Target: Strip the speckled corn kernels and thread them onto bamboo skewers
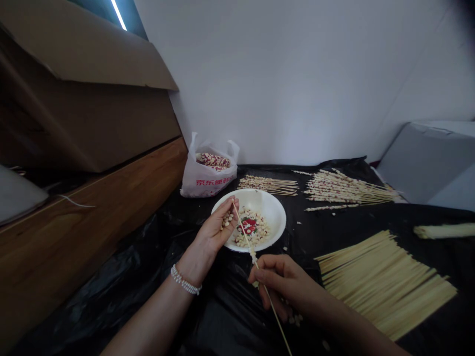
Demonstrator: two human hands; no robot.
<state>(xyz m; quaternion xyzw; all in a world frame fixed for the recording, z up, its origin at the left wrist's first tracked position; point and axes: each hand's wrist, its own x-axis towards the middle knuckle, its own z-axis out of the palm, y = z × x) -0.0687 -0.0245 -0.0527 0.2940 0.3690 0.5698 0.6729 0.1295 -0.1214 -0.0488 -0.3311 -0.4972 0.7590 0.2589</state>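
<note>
My right hand (276,282) pinches a thin wooden skewer (243,227) that slants up to the left across the bowl. A few pale kernels (253,256) are threaded on the skewer just above my right fingers. My left hand (218,225), with a beaded bracelet on its wrist, is cupped around several loose corn kernels (227,221). Its fingertips are at the skewer's upper tip; whether they pinch one kernel there is too small to tell. Beneath is a white bowl (274,210) with a red printed pattern and more loose kernels, partly hidden by my left hand.
A white plastic bag (189,173) of speckled corn cobs stands behind the bowl. Filled skewers (267,184) lie beyond, with a larger pile (337,188) farther right. Bare skewers (382,282) are spread at right on black plastic sheeting (122,291). A cardboard box (111,118) stands left.
</note>
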